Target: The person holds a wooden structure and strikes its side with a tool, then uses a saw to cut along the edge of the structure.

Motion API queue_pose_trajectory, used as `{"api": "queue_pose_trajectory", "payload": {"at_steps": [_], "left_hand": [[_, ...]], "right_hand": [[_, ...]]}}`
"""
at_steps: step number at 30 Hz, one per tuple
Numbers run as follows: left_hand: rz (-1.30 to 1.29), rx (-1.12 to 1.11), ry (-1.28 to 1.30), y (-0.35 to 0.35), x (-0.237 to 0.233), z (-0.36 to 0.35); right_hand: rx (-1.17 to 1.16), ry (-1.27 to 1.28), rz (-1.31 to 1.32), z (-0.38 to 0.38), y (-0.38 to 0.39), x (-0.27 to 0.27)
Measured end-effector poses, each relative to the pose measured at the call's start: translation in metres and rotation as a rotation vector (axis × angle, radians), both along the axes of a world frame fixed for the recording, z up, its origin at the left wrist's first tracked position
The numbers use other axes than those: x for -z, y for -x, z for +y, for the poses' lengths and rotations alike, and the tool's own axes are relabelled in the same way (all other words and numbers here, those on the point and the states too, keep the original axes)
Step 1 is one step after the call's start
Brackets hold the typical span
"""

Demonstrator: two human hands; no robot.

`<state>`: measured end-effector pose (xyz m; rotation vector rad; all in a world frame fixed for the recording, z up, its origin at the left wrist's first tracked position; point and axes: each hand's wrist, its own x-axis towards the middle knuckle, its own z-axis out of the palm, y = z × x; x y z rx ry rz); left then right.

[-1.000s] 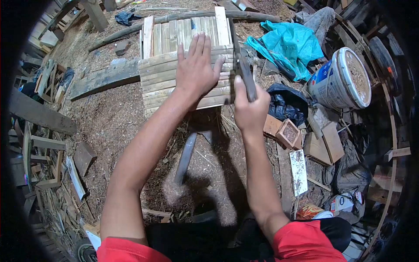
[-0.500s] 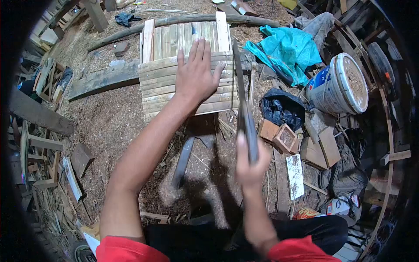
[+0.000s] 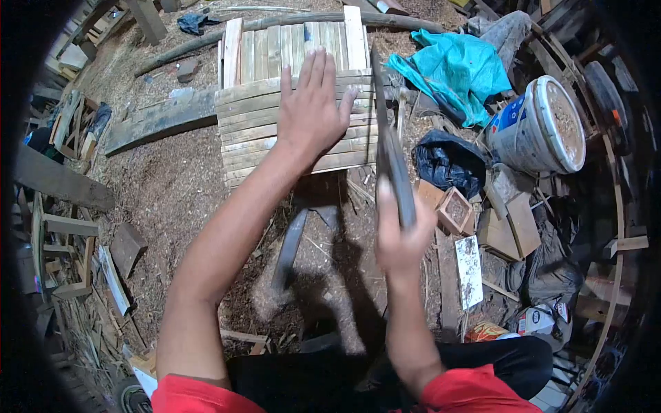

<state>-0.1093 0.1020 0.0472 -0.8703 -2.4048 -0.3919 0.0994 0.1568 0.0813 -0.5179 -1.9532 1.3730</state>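
Observation:
My left hand (image 3: pixel 311 110) lies flat with fingers spread on a panel of narrow wooden slats (image 3: pixel 251 127), pressing on its top. My right hand (image 3: pixel 405 230) is wrapped round the dark handle of a handsaw (image 3: pixel 381 110), a little blurred by motion. The saw's blade points away from me and runs along the right ends of the slats, right at their edge. Beyond the crosswise slats lie lengthwise slats (image 3: pixel 279 51) between two pale wooden strips, the right strip (image 3: pixel 355 45) close to the saw tip.
On the right stand a white bucket (image 3: pixel 527 131) of sawdust, a teal tarp (image 3: pixel 461 76), a black plastic bag (image 3: pixel 451 162) and wood blocks (image 3: pixel 454 210). A plank (image 3: pixel 162 124) lies left of the panel. A long pole (image 3: pixel 186 47) crosses behind. Wood shavings cover the ground.
My right hand and the saw have shifted slightly along the panel's right edge, the hand lower and a bit to the right. My left hand stays flat on the slats.

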Motion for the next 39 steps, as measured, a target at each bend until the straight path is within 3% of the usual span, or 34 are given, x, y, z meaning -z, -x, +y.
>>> {"api": "queue_pose_trajectory", "payload": {"at_steps": [1, 2, 4, 7, 8, 10, 12, 13, 16, 20, 27, 31, 37, 39], "left_hand": [[0.013, 0.004, -0.011, 0.0, 0.001, -0.001], [0.03, 0.013, -0.025, 0.0, 0.0, 0.001], [0.019, 0.008, -0.017, 0.002, -0.001, 0.001], [0.011, -0.01, -0.002, 0.001, -0.001, 0.003], [0.019, -0.015, 0.0, 0.0, 0.0, 0.003], [0.018, -0.027, 0.002, 0.002, -0.003, 0.005], [-0.009, -0.049, -0.006, 0.009, -0.007, 0.008], [-0.023, -0.047, -0.006, 0.002, -0.002, 0.007], [-0.012, -0.029, 0.009, -0.001, -0.005, 0.003], [-0.039, -0.05, 0.006, 0.006, -0.004, 0.007], [-0.04, -0.059, 0.053, 0.002, -0.004, 0.003], [-0.037, -0.051, 0.035, 0.002, -0.006, 0.005], [-0.007, -0.023, -0.016, -0.003, -0.002, 0.005], [-0.003, -0.02, -0.002, -0.003, -0.002, 0.003]], "right_hand": [[0.001, -0.046, 0.017, 0.015, 0.026, 0.005], [-0.026, 0.068, -0.036, 0.03, 0.052, 0.005], [-0.028, -0.034, -0.022, 0.037, 0.067, 0.005], [0.009, 0.087, 0.003, 0.0, -0.004, 0.012], [0.006, 0.02, -0.013, -0.012, -0.026, 0.011], [0.014, 0.128, 0.0, -0.014, -0.027, 0.001], [-0.04, 0.129, -0.014, -0.002, -0.002, -0.011], [0.0, 0.003, -0.017, 0.012, 0.022, -0.004], [-0.058, 0.073, -0.02, 0.034, 0.049, 0.003], [0.019, 0.044, 0.051, -0.009, -0.028, 0.013], [-0.034, -0.026, -0.01, 0.034, 0.066, -0.001], [0.048, 0.094, 0.045, -0.013, -0.022, 0.01], [-0.009, 0.024, -0.006, 0.03, 0.051, 0.005], [-0.033, 0.039, -0.02, 0.033, 0.043, 0.007]]}}
